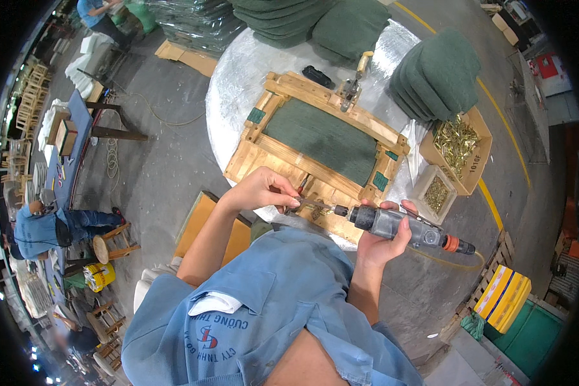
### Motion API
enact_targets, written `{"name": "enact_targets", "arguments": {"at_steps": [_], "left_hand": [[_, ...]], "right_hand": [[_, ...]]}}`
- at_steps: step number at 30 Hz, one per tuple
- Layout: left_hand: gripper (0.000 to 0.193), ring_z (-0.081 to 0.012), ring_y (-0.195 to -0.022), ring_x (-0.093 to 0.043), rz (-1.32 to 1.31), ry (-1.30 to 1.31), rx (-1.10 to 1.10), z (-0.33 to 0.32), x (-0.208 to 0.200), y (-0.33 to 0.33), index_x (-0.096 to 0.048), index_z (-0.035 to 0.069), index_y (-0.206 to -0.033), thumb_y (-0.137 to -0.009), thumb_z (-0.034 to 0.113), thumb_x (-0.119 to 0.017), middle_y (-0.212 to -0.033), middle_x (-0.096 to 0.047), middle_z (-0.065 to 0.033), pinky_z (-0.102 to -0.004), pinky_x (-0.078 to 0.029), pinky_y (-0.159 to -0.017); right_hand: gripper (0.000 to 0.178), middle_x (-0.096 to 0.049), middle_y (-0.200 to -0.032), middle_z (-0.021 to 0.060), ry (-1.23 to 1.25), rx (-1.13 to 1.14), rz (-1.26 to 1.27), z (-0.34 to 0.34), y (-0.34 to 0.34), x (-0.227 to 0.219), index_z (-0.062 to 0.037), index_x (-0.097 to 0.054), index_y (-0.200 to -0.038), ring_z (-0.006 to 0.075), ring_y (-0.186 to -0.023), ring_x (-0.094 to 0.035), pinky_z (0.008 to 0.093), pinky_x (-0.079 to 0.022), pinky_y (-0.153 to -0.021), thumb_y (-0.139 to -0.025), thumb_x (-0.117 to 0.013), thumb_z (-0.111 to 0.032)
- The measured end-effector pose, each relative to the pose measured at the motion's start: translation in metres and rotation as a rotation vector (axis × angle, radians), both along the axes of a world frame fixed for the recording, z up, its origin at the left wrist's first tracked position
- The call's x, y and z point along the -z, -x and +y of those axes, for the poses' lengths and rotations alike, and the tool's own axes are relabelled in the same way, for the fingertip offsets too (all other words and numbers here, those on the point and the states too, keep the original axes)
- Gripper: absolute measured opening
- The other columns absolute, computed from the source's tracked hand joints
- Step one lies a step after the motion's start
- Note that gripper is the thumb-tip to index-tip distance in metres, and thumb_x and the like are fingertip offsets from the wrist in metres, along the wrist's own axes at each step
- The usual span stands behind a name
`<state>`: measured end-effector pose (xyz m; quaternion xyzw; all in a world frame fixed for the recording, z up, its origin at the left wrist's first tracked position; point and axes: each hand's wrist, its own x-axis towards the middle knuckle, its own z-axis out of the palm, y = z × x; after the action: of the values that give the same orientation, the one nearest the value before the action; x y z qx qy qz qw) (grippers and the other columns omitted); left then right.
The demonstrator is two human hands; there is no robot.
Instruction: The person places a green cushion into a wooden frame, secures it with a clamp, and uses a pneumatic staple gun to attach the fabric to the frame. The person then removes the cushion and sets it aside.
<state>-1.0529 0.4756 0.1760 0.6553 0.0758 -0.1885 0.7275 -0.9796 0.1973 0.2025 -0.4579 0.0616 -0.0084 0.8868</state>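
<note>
My right hand is wrapped round a grey and black air screwdriver, held level with its long bit pointing left. Near the bit's tip, the fingers of my left hand are pinched together; what they hold is too small to make out. Just beyond both hands lies a wooden frame jig with a dark green fabric panel set inside it. A toggle clamp with a yellowish handle sits on the jig's far rail. Behind that rail rests a black object.
The jig lies on a round table wrapped in plastic film. Stacks of green pads stand around its far side. To the right are a carton of brass-coloured hardware and a tray of small screws. Other people work at left.
</note>
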Motion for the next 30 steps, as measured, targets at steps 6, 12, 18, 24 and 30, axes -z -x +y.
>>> {"name": "enact_targets", "arguments": {"at_steps": [6, 12, 18, 24, 30], "left_hand": [[0.017, -0.0112, -0.070, -0.072, -0.142, -0.172, 0.104, -0.004, 0.003, -0.007, -0.081, -0.001, -0.099, -0.090, 0.013, -0.084, -0.082, -0.079, -0.0069, -0.0265, -0.054, -0.065], [0.014, -0.0166, -0.074, -0.074, -0.287, -0.411, 0.077, -0.025, 0.010, -0.005, -0.078, 0.004, -0.095, -0.089, 0.015, -0.084, -0.082, -0.078, -0.0081, -0.0306, -0.054, -0.066], [0.011, -0.0129, -0.078, -0.075, -0.292, -0.205, -0.168, -0.040, 0.035, 0.000, -0.079, 0.003, -0.094, -0.090, 0.012, -0.085, -0.089, -0.080, -0.0062, -0.0264, -0.057, -0.070], [0.011, -0.0175, -0.082, -0.077, -0.017, 0.302, -0.390, -0.045, 0.059, -0.004, -0.077, -0.004, -0.102, -0.095, 0.004, -0.079, -0.094, -0.080, -0.0141, -0.0279, -0.062, -0.074], [0.012, -0.0185, -0.079, -0.077, 0.050, 0.446, -0.433, -0.035, 0.072, -0.011, -0.075, -0.005, -0.104, -0.096, 0.003, -0.077, -0.092, -0.079, -0.0141, -0.0300, -0.063, -0.073]], "right_hand": [[0.047, -0.063, -0.096, 0.0150, 0.027, -0.027, 0.031, -0.006, -0.005, 0.002, -0.0099, -0.052, -0.130, 0.0312, -0.091, -0.067, 0.0611, -0.061, -0.085, -0.092, -0.065, -0.036], [0.048, -0.067, -0.098, 0.0147, 0.075, -0.073, 0.112, -0.016, -0.011, 0.005, -0.0109, -0.055, -0.132, 0.0303, -0.095, -0.068, 0.0619, -0.059, -0.091, -0.097, -0.062, -0.043], [0.050, -0.067, -0.097, 0.0112, -0.020, -0.036, 0.151, -0.015, -0.022, 0.000, -0.0145, -0.059, -0.128, 0.0243, -0.096, -0.068, 0.0636, -0.058, -0.093, -0.101, -0.057, -0.057], [0.052, -0.069, -0.097, 0.0133, -0.034, 0.015, 0.156, -0.005, -0.034, 0.009, -0.0153, -0.057, -0.129, 0.0328, -0.089, -0.071, 0.0664, -0.059, -0.088, -0.099, -0.058, -0.058], [0.047, -0.068, -0.096, 0.0138, -0.025, 0.029, 0.084, 0.007, -0.034, 0.023, -0.0160, -0.055, -0.129, 0.0345, -0.087, -0.071, 0.0651, -0.061, -0.086, -0.097, -0.060, -0.050]]}}
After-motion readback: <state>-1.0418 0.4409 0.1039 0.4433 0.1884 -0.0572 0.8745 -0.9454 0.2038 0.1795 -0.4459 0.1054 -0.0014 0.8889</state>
